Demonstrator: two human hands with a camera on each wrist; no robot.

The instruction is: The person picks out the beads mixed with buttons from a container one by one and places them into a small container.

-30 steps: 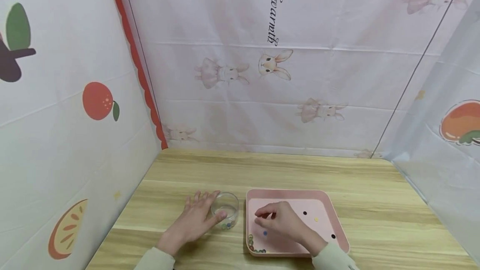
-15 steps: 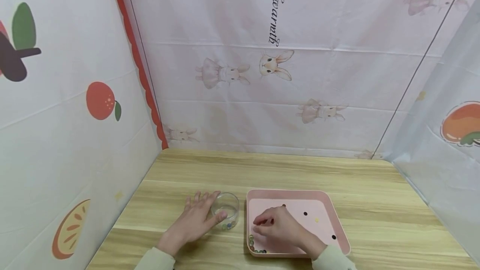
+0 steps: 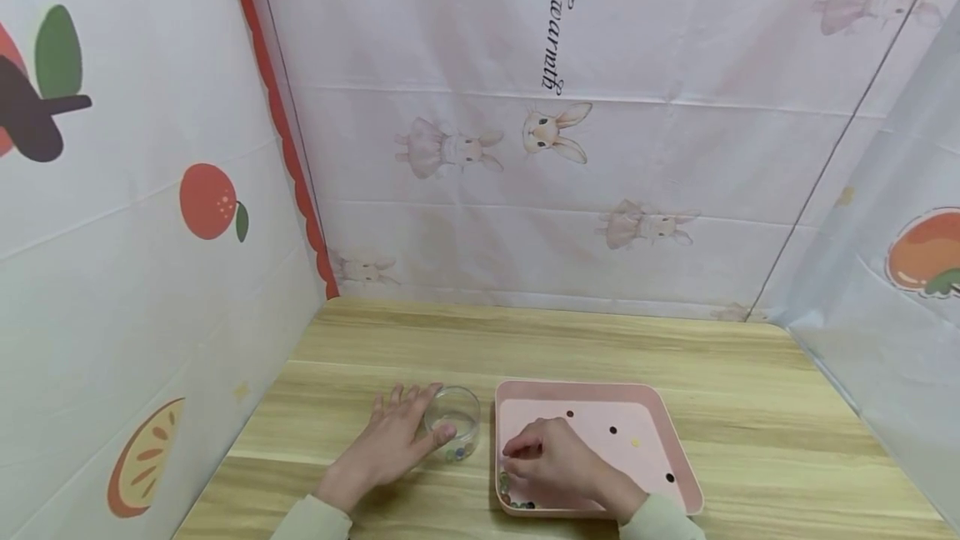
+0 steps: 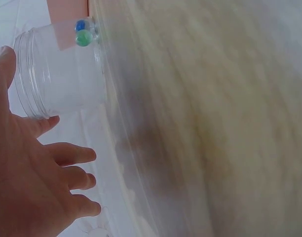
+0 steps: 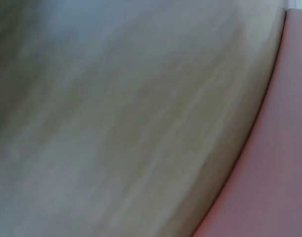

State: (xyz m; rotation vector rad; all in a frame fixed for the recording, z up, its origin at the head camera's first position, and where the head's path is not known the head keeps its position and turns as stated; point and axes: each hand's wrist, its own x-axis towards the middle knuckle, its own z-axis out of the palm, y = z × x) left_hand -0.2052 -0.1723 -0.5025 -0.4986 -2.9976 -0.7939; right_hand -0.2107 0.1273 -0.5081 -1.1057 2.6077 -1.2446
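Observation:
My left hand (image 3: 390, 442) holds a clear jar (image 3: 452, 423) near its rim between thumb and index finger; the other fingers stretch out beside it. In the left wrist view, blue and green marbles (image 4: 84, 37) lie in the jar's bottom. My right hand (image 3: 558, 458) is inside a pink tray (image 3: 678, 463), thumb and index finger curled toward each other by its left wall. Whether a marble is between those fingertips is too small to tell. Several marbles (image 3: 505, 486) line the tray's near-left corner, just below the fingertips.
Dark round pieces (image 3: 612, 430) and a small yellow piece (image 3: 635, 442) lie on the tray floor. The wooden table (image 3: 420, 336) is bordered by printed cloth walls (image 3: 465, 257). Only the tray's pink wall (image 5: 274, 163) and blurred table show in the right wrist view.
My right hand has shifted slightly left and down toward the tray's left wall. A blue marble seen earlier beneath it is now out of sight. The left hand keeps its hold on the jar.

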